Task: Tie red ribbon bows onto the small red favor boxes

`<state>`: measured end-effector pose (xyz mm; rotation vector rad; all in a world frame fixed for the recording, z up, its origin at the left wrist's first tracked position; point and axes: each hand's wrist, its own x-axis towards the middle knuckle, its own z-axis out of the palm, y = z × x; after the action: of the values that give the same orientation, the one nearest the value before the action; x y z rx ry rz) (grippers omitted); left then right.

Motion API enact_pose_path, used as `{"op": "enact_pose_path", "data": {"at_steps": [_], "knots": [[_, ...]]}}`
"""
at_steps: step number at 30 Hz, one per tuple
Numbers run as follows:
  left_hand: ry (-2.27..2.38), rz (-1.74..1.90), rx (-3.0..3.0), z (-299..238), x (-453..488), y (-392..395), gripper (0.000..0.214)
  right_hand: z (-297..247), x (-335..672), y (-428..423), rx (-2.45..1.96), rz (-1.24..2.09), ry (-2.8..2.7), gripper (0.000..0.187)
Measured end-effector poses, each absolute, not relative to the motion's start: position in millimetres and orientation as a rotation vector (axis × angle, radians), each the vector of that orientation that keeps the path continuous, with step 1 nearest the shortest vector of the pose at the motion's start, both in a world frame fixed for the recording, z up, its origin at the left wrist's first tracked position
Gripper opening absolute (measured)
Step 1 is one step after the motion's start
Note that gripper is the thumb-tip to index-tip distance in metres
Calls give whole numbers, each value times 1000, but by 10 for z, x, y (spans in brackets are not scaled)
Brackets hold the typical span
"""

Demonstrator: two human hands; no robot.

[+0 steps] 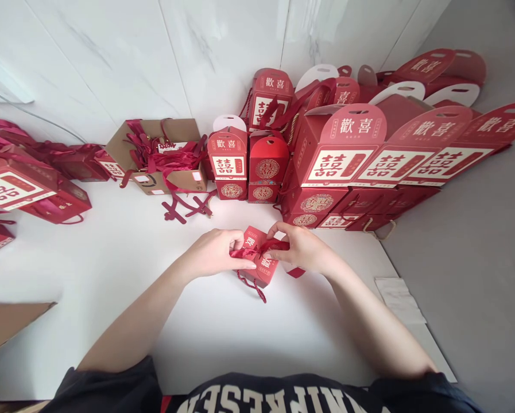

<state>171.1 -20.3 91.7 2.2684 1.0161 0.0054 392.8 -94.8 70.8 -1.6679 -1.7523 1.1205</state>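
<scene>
A small red gift box (263,276) with pale characters lies on the white table in front of me, a twisted red cord handle (257,288) trailing from its near side. Across its top runs a dark red ribbon (251,251), crossed or knotted at the middle. My left hand (220,252) pinches the ribbon on the left side, its fingers closed. On the right, my right hand (298,249) grips the ribbon's other side between thumb and fingers. Part of the box is hidden under both hands.
Stacked red gift boxes (341,143) fill the back right against the wall. A cardboard box (188,180) of ribbons stands at the back, with loose ribbon pieces (188,209) before it. More red boxes (46,195) sit at left; a cardboard flap (11,324) lies near left.
</scene>
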Motion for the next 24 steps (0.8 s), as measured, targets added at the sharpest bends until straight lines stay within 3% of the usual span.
{"op": "enact_pose_path", "data": {"at_steps": [8, 24], "knots": [[1023, 77, 2595, 1056, 1718, -403, 37, 736, 3976, -980, -1618, 1307, -1702, 37], [1012, 12, 2850, 994, 1735, -482, 25, 654, 3930, -971, -1653, 1210, -1705, 34]]}}
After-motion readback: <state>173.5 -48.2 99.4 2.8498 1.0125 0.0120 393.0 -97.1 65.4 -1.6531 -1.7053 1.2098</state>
